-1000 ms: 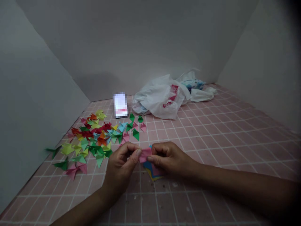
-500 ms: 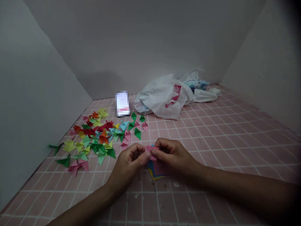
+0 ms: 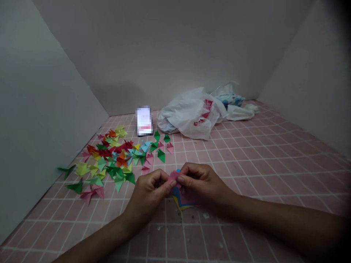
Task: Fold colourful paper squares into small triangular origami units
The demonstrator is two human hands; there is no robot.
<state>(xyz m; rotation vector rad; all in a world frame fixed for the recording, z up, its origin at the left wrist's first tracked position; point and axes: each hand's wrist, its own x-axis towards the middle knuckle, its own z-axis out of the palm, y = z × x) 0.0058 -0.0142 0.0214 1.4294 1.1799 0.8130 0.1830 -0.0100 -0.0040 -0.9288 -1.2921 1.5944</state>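
So, L hand (image 3: 148, 193) & R hand (image 3: 207, 184) both pinch pink paper (image 3: 173, 175), lower ctr; tiled surface (image 3: 263, 157) runs wide R, edge meeting wall (image 3: 309, 84).

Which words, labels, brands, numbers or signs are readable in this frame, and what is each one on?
None can be read.
White plastic bag: red print, too creased and blurred to read.
Lit screen: pixelated, with a reddish band low down; nothing legible.
Held pink paper and folded paper pieces: no writing seen.
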